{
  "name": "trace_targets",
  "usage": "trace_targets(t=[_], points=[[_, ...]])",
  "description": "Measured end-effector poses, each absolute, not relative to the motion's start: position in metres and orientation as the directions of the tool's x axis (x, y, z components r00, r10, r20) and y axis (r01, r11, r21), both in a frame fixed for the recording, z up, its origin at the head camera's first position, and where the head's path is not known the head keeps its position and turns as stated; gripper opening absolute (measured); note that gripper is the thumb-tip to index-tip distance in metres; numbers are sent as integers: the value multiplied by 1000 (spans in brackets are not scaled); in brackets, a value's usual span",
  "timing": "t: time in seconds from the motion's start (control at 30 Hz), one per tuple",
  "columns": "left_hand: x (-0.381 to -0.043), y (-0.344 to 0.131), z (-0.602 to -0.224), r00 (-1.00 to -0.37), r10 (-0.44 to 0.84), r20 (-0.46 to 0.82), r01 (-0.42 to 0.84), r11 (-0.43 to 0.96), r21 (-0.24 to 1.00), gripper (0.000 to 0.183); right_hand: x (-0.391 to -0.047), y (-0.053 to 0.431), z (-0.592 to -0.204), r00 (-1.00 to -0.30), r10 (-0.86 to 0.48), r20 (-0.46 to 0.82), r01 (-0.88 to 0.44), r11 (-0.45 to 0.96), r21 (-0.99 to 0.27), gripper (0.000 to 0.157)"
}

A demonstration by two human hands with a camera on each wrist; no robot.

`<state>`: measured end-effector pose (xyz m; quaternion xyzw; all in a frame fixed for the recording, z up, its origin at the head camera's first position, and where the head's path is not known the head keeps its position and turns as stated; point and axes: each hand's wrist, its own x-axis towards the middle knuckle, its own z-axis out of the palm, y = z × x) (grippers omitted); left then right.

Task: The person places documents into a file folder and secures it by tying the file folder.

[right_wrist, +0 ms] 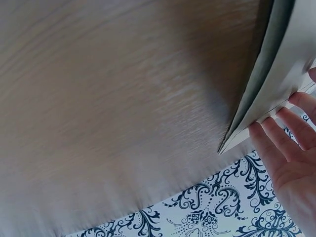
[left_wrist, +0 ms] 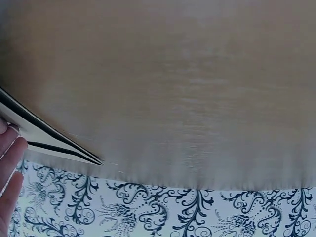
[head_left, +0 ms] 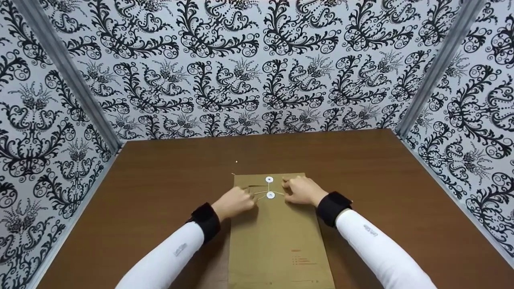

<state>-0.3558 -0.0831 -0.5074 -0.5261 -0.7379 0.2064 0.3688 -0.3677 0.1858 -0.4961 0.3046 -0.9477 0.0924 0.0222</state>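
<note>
A brown kraft paper document envelope (head_left: 277, 237) lies lengthwise on the table, with an upper white button (head_left: 269, 179) on its flap and a lower white button (head_left: 270, 195) beneath. Thin pale string (head_left: 268, 187) runs between the buttons and fans out sideways from the lower one. My left hand (head_left: 236, 200) pinches string left of the buttons; in the left wrist view its fingers (left_wrist: 11, 165) are by the envelope's edge. On the other side, my right hand (head_left: 302, 190) holds the strand there, its other fingers (right_wrist: 284, 140) touching the flap edge.
The brown wooden table (head_left: 172, 168) extends around the envelope. Patterned black-and-white walls (head_left: 225, 80) enclose its back and sides, with grey corner strips (head_left: 437, 64). A tiny white speck (head_left: 236, 161) lies beyond the envelope's top edge. Red print (head_left: 301, 259) marks the envelope's near end.
</note>
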Motion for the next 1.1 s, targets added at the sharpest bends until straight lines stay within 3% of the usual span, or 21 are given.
trace_targets(t=[0.07, 0.2, 0.47, 0.57, 0.7, 0.83, 0.93, 1.1], points=[[-353, -83, -508, -172, 930, 326, 621, 359, -697, 18, -368, 186, -496, -820, -565, 95, -573, 803, -166, 11], [-345, -82, -508, -194, 927, 323, 636, 369, -678, 16, -367, 187, -496, -832, -548, 81, -554, 815, -174, 32], [-318, -73, -507, -302, 900, 313, 686, 434, -584, 12, -366, 188, -499, -841, -535, 75, -539, 819, -199, 43], [-309, -67, -507, -401, 849, 344, 713, 525, -465, 15, -365, 188, -501, -840, -537, 77, -541, 818, -193, 42], [-297, -62, -503, -591, 715, 372, 711, 680, -179, 20, -365, 188, -500, -840, -540, 59, -541, 821, -183, 44], [-291, -55, -496, -728, 614, 306, 655, 754, 47, 22, -365, 187, -498, -843, -536, 44, -534, 827, -176, 47], [-288, -51, -493, -757, 601, 257, 641, 760, 111, 19, -366, 187, -497, -846, -532, 38, -529, 829, -182, 48], [-278, -45, -489, -744, 627, 233, 662, 740, 122, 17, -365, 187, -495, -846, -532, 39, -529, 828, -185, 48]])
